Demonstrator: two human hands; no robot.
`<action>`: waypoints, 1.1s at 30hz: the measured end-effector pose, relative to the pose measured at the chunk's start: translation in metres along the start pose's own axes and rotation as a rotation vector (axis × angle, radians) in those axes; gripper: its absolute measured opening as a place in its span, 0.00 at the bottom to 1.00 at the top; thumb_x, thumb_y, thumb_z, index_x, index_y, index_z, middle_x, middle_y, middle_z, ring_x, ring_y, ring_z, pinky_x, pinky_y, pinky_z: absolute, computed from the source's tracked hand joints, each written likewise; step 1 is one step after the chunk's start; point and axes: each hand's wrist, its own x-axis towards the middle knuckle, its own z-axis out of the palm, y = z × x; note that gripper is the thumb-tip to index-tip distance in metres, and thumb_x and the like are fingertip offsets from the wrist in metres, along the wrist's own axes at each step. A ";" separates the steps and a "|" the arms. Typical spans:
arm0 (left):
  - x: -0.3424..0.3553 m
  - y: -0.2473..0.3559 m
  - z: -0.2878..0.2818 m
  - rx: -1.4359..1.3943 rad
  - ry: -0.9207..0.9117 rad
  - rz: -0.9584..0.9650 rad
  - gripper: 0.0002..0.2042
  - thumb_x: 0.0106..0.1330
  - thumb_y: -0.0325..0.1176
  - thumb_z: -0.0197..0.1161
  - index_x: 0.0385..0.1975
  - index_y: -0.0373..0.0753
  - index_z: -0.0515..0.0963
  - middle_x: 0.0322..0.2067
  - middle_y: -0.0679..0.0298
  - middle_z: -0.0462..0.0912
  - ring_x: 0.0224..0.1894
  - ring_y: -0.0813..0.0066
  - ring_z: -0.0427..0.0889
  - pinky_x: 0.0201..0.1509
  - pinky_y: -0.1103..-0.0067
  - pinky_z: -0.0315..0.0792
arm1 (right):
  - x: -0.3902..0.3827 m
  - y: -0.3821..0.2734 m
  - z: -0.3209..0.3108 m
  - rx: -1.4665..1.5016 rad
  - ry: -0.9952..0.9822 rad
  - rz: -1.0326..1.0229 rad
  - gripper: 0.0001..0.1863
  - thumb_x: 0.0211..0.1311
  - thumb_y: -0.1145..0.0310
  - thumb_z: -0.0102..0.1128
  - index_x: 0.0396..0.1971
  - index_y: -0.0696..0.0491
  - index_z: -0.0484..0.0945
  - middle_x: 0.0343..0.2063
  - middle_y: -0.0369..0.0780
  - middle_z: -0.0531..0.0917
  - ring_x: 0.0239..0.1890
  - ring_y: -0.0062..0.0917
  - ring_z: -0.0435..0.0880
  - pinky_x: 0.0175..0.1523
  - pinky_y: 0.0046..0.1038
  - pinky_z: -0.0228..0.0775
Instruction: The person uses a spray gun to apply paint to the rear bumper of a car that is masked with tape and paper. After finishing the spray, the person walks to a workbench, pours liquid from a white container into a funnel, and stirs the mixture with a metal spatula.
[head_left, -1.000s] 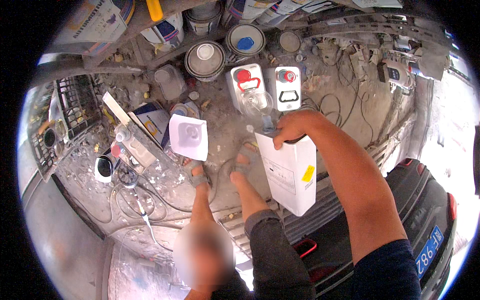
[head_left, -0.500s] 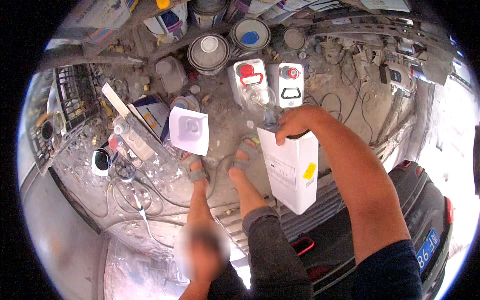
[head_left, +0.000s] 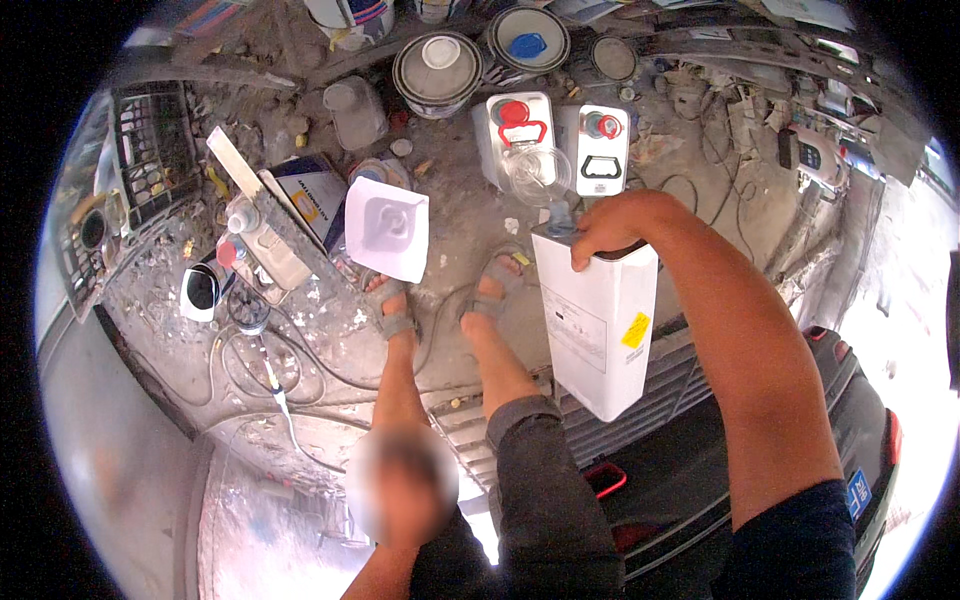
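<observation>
My right hand (head_left: pixel 625 222) is closed over the top of a tall white rectangular can (head_left: pixel 597 335) with a yellow label. Its fingers curl over the near top edge; the can's handle is hidden under them. A translucent piece (head_left: pixel 560 219) shows at the can's far top corner, beside my fingers. Just beyond it is a clear round cup (head_left: pixel 537 178), overlapping a white can with a red handle (head_left: pixel 519 135). Another white can, with a black handle (head_left: pixel 602 150), stands to the right. My left forearm (head_left: pixel 385 572) enters low; a blurred patch hides my left hand's fingers.
A white square sheet (head_left: pixel 400 255) lies ahead of my left foot. Lidded buckets (head_left: pixel 437 78) line the back. Bottles (head_left: pixel 270 258), a power tool with a cable (head_left: pixel 249 310) and cluttered boards are at left. A dark car (head_left: pixel 690 490) stands close at right.
The whole view has shifted, so the floor objects appear farther right and higher. My right hand keeps its hold on the white can, which sits slightly farther right in the picture.
</observation>
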 end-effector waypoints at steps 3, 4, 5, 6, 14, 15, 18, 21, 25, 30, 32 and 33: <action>0.001 0.001 0.000 0.017 -0.027 -0.012 0.17 0.49 0.39 0.59 0.37 0.39 0.75 0.42 0.48 0.68 0.51 0.45 0.66 0.51 0.56 0.63 | 0.002 0.000 0.000 0.012 -0.023 0.004 0.36 0.39 0.43 0.58 0.49 0.50 0.76 0.48 0.44 0.77 0.48 0.36 0.77 0.48 0.35 0.69; 0.001 0.002 0.000 -0.012 -0.006 -0.030 0.16 0.48 0.39 0.59 0.37 0.39 0.75 0.42 0.48 0.68 0.51 0.46 0.66 0.51 0.56 0.63 | 0.003 0.000 0.001 -0.005 -0.005 0.002 0.36 0.39 0.43 0.58 0.49 0.51 0.76 0.47 0.44 0.78 0.47 0.36 0.78 0.48 0.35 0.69; 0.002 0.002 0.001 -0.016 0.001 -0.022 0.16 0.48 0.39 0.59 0.37 0.40 0.75 0.42 0.48 0.68 0.50 0.46 0.66 0.51 0.56 0.63 | 0.004 0.000 0.001 -0.018 0.013 -0.013 0.35 0.39 0.43 0.59 0.48 0.51 0.76 0.46 0.44 0.79 0.46 0.36 0.78 0.47 0.35 0.69; 0.003 0.002 0.000 0.048 -0.010 0.025 0.16 0.48 0.39 0.59 0.37 0.40 0.75 0.42 0.48 0.68 0.50 0.46 0.66 0.51 0.56 0.63 | 0.005 0.001 0.001 0.001 0.014 -0.002 0.36 0.38 0.42 0.59 0.46 0.52 0.77 0.46 0.45 0.79 0.45 0.37 0.78 0.47 0.35 0.69; 0.003 0.006 0.000 -0.011 -0.022 -0.073 0.16 0.48 0.39 0.60 0.37 0.40 0.75 0.43 0.49 0.68 0.52 0.46 0.65 0.52 0.56 0.63 | 0.011 0.004 0.001 -0.006 -0.026 0.010 0.38 0.37 0.41 0.58 0.48 0.51 0.77 0.48 0.44 0.78 0.46 0.36 0.78 0.48 0.35 0.69; 0.003 0.006 0.000 0.001 -0.064 -0.083 0.17 0.48 0.39 0.60 0.37 0.40 0.75 0.44 0.49 0.68 0.52 0.46 0.65 0.53 0.56 0.62 | 0.011 0.004 0.000 -0.010 -0.022 0.012 0.38 0.37 0.41 0.58 0.48 0.51 0.76 0.48 0.44 0.78 0.46 0.36 0.78 0.48 0.35 0.69; 0.007 0.007 0.001 -0.062 -0.126 -0.264 0.17 0.48 0.39 0.60 0.38 0.40 0.75 0.46 0.48 0.68 0.54 0.45 0.64 0.54 0.56 0.62 | 0.009 0.002 -0.001 -0.013 -0.022 0.017 0.38 0.37 0.41 0.58 0.49 0.51 0.76 0.49 0.44 0.77 0.47 0.36 0.77 0.48 0.35 0.69; 0.009 0.008 0.001 -0.055 -0.185 -0.305 0.17 0.48 0.39 0.60 0.39 0.40 0.75 0.47 0.49 0.68 0.54 0.45 0.64 0.54 0.56 0.62 | 0.007 0.000 -0.003 -0.021 -0.033 0.032 0.38 0.38 0.41 0.58 0.49 0.51 0.76 0.49 0.44 0.76 0.48 0.37 0.77 0.49 0.34 0.68; 0.011 0.009 -0.002 -0.039 -0.182 -0.314 0.17 0.49 0.39 0.59 0.39 0.40 0.76 0.47 0.49 0.68 0.54 0.47 0.64 0.55 0.56 0.61 | 0.004 -0.001 -0.005 -0.045 -0.042 0.046 0.38 0.38 0.41 0.58 0.49 0.51 0.76 0.49 0.44 0.77 0.48 0.37 0.77 0.49 0.34 0.68; 0.013 0.010 -0.005 -0.027 -0.210 -0.316 0.17 0.50 0.39 0.59 0.39 0.40 0.75 0.48 0.48 0.67 0.55 0.46 0.63 0.55 0.56 0.62 | 0.003 -0.001 -0.007 -0.029 -0.032 0.034 0.39 0.38 0.41 0.58 0.49 0.52 0.75 0.49 0.44 0.77 0.48 0.37 0.77 0.49 0.34 0.68; 0.013 0.010 -0.006 -0.047 -0.207 -0.321 0.17 0.50 0.39 0.58 0.40 0.40 0.75 0.47 0.48 0.67 0.55 0.46 0.63 0.55 0.56 0.62 | 0.003 0.000 -0.007 -0.031 -0.049 0.048 0.39 0.38 0.41 0.58 0.50 0.52 0.75 0.49 0.45 0.76 0.48 0.37 0.77 0.49 0.34 0.68; 0.013 0.010 -0.006 -0.034 -0.210 -0.317 0.17 0.50 0.39 0.58 0.40 0.39 0.75 0.47 0.48 0.67 0.55 0.46 0.63 0.55 0.55 0.61 | 0.003 -0.001 -0.007 -0.029 -0.055 0.050 0.39 0.38 0.41 0.58 0.50 0.52 0.75 0.49 0.45 0.76 0.48 0.37 0.77 0.49 0.34 0.68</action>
